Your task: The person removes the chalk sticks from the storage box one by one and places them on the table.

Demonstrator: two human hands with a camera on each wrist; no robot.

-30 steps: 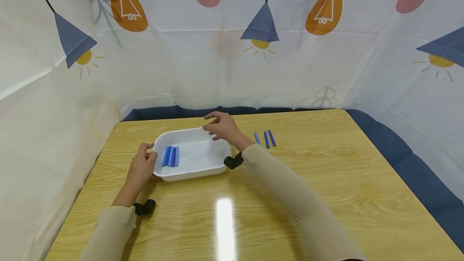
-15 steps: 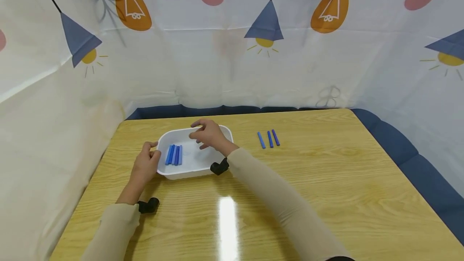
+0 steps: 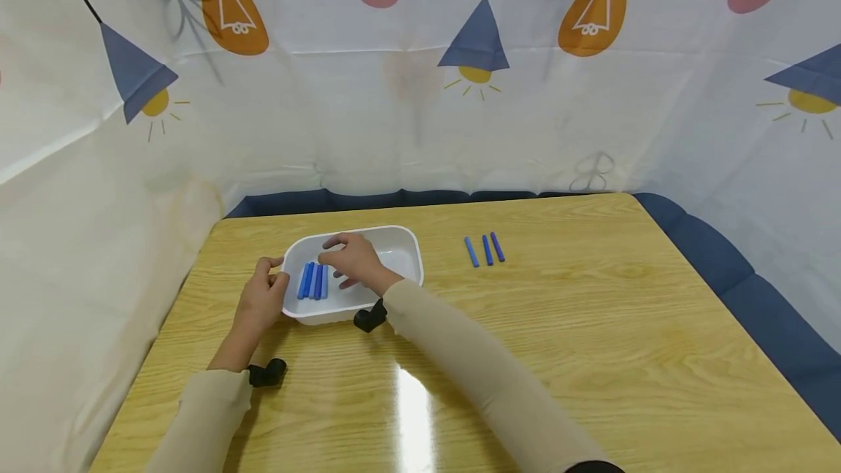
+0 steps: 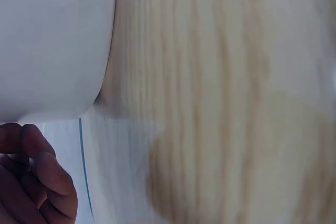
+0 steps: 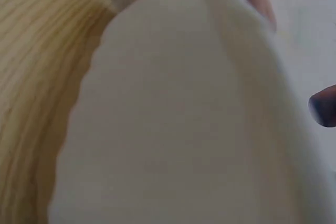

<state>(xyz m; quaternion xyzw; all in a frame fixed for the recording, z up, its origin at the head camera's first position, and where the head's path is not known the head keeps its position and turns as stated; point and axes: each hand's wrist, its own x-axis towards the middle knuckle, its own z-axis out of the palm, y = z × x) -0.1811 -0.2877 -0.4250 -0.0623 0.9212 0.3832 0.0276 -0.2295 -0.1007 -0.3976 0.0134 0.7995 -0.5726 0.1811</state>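
A white plastic tray (image 3: pixel 402 250) stands on the table, with a row of several blue sticks (image 3: pixel 312 282), like chalk or pastels, at its left end. My left hand (image 3: pixel 258 299) holds the tray's left rim between thumb and fingers; its curled fingers (image 4: pixel 55 179) show by the tray's corner in the left wrist view. Over the tray, just right of the sticks, hovers my right hand (image 3: pixel 355 260) with loosely bent fingers and nothing visible in them. The tray's wall (image 5: pixel 168 103) fills most of the right wrist view and hides much of that hand.
Three more blue sticks (image 3: pixel 487 249) lie apart on the wooden table (image 3: pixel 591 327), right of the tray. Beyond the far edge runs a dark blue padded seat (image 3: pixel 289 204). A printed white curtain (image 3: pixel 368 130) hangs behind and at both sides.
My right hand has moved left across the tray, from its right end to beside the row of sticks. The left hand has stayed at the left rim.
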